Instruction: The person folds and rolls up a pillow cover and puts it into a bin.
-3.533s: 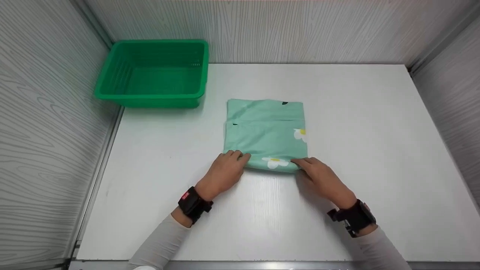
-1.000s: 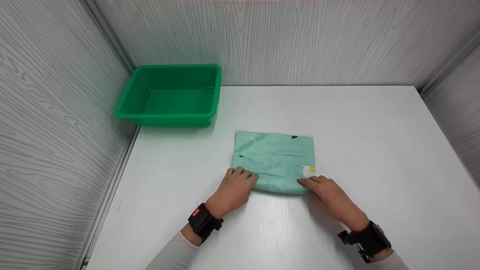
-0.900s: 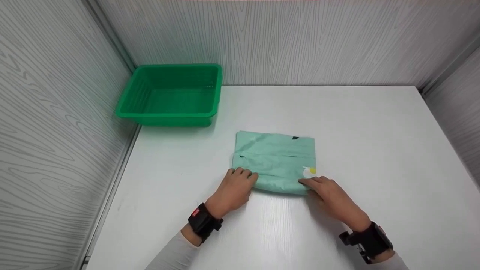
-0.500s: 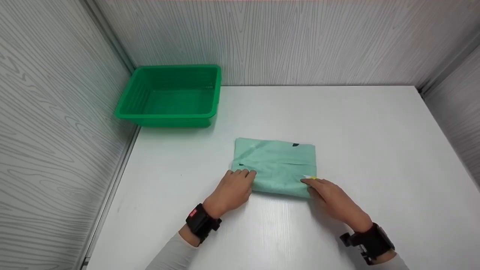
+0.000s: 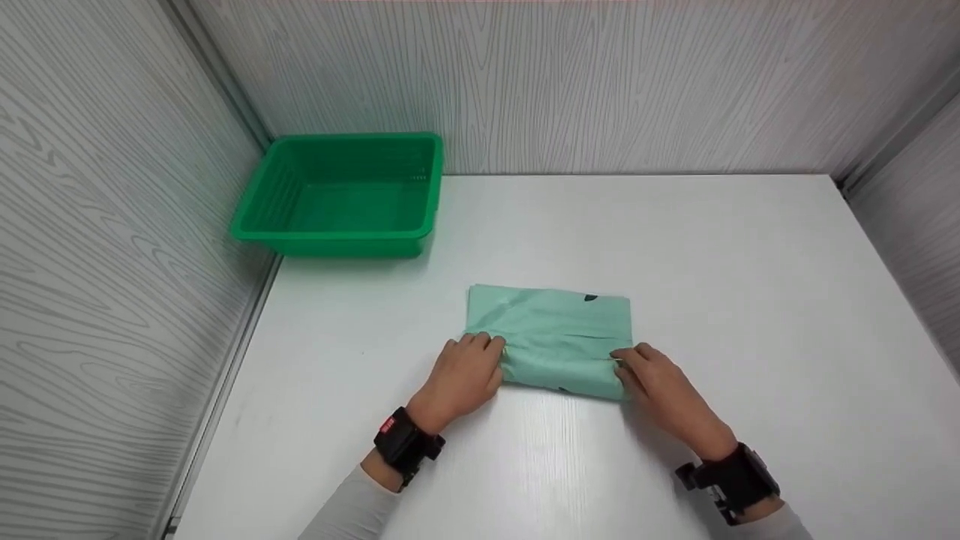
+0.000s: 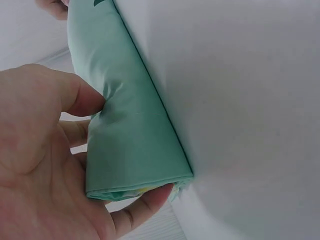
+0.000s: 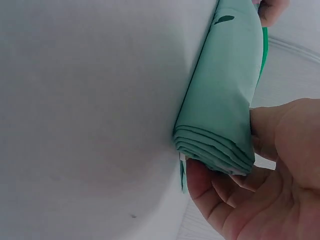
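Note:
A mint-green cloth (image 5: 555,322) lies on the white table, its near edge rolled into a thick, layered roll. My left hand (image 5: 461,375) grips the left end of that roll; in the left wrist view the thumb presses on the roll (image 6: 132,130) and a fingertip curls round its end. At the other end my right hand (image 5: 667,390) pinches the roll, and stacked layers show at its end in the right wrist view, where the rolled cloth (image 7: 220,90) carries a dark leaf print. A flat part of the cloth stretches away beyond both hands.
A green plastic basket (image 5: 337,234) stands at the back left, against the left wall. White wood-grain panels enclose the white table (image 5: 720,262) at the back and both sides.
Both hands have rolled the near edge further over, so the flat part is shorter. The white daisy print on the right has gone under the roll. The head view has also tilted.

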{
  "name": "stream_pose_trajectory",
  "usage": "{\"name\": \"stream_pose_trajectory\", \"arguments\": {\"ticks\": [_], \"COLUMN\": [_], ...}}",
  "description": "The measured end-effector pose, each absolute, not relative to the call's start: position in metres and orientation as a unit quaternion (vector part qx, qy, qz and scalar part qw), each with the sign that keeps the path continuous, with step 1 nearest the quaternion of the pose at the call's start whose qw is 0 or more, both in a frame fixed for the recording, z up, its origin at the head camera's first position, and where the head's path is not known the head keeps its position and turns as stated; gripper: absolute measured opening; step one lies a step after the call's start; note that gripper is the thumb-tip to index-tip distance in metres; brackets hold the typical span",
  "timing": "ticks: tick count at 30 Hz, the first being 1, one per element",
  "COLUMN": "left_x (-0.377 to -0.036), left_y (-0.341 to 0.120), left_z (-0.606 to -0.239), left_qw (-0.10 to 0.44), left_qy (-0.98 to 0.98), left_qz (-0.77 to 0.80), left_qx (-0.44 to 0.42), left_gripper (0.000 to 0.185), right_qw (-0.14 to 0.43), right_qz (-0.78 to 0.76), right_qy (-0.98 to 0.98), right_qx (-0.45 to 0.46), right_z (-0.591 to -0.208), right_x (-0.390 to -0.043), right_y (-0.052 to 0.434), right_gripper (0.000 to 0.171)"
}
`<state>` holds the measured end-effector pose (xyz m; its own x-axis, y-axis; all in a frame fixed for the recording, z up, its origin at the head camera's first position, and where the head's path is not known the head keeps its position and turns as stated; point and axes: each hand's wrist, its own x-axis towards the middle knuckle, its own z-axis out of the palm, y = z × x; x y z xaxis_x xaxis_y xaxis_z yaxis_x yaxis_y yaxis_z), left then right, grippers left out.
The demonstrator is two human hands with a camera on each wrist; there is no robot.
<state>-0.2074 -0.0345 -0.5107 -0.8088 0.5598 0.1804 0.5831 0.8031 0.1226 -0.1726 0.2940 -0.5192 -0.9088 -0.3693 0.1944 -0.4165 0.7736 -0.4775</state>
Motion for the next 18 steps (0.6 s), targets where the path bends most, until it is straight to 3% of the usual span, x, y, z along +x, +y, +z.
{"name": "stream_pose_trajectory", "arguments": {"ticks": [10, 14, 18], "left_x": [-0.205, -0.198, -0.193], "left_y": [-0.028, -0.024, -0.021], "left_z": [-0.512, -0.507, -0.505], "left_qw": [0.173, 0.189, 0.180], "left_qy": [-0.927, -0.910, -0.906], "left_qz": [-0.089, -0.105, -0.093], "left_qx": [-0.321, -0.354, -0.371], "left_gripper": [0.025, 0.019, 0.021], "right_qw": [0.217, 0.233, 0.203], "right_qz": [0.244, 0.234, 0.223], "right_qy": [-0.900, -0.895, -0.907], "right_qx": [0.288, 0.301, 0.293], "right_z": [-0.517, -0.512, -0.510], "right_x": [-0.167, -0.162, -0.160], "right_y": [0.284, 0.280, 0.279], "right_gripper": [0.036, 0.035, 0.035]}}
